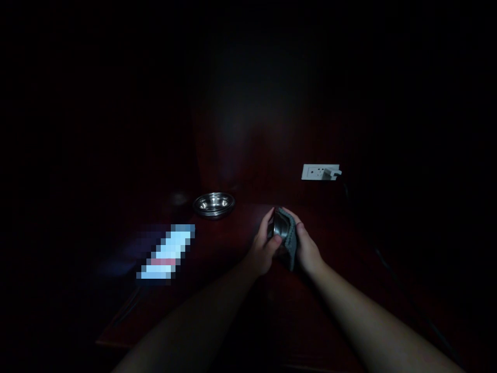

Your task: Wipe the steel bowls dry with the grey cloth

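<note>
Between my two hands, above the dark red table (pixel 217 248), is a small shiny metal bowl (pixel 280 224), tilted on its side. My left hand (pixel 265 247) is closed round the bowl's left side, thumb at the near rim. A grey-green cloth (pixel 291 243) covers the bowl's right side and hangs below it. My right hand (pixel 308 247) is closed on that cloth, pressing it against the bowl. Some fingers of both hands are hidden behind the bowl and the cloth.
More metal bowls (pixel 214 205), apparently stacked, stand left of my hands. A lit, blurred-out screen (pixel 166 254) lies nearer on the left. At the back right is a white socket panel (pixel 314 172) with a plug and cable. The surroundings are very dark.
</note>
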Demonstrator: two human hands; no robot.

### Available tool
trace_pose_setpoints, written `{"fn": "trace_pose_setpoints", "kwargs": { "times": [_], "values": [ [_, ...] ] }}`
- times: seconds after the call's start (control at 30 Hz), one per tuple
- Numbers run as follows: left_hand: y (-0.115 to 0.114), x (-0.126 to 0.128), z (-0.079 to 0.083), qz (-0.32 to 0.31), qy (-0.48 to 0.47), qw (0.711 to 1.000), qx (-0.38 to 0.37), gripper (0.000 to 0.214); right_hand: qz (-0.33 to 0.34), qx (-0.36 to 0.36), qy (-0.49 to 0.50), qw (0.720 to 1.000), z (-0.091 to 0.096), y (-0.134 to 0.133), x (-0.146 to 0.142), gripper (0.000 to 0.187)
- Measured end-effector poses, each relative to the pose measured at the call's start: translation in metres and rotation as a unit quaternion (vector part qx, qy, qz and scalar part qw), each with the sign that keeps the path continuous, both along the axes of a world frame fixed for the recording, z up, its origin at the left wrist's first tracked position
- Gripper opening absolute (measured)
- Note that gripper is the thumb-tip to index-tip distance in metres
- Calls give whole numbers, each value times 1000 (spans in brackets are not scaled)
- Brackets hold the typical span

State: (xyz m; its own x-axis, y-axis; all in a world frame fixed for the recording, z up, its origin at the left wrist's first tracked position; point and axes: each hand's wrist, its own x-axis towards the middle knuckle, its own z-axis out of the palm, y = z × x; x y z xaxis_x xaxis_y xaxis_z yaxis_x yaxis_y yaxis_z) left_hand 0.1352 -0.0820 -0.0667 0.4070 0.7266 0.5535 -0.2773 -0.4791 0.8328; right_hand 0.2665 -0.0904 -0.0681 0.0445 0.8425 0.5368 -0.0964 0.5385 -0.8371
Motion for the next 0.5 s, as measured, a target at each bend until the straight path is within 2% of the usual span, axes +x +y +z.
{"fn": "trace_pose_setpoints", "kwargs": {
  "times": [0.13,0.33,0.5],
  "values": [
    [3,0,-3,8,19,1000,-5,80,-35,-19,-11,999,6,-2,-1,49],
    [7,1,-5,53,37,998,21,81,-16,-11,-11,1000,5,1,3,45],
    [8,-1,-5,63,51,995,51,82,-15,-2,-18,1000,4,2,4,43]
  ]
}}
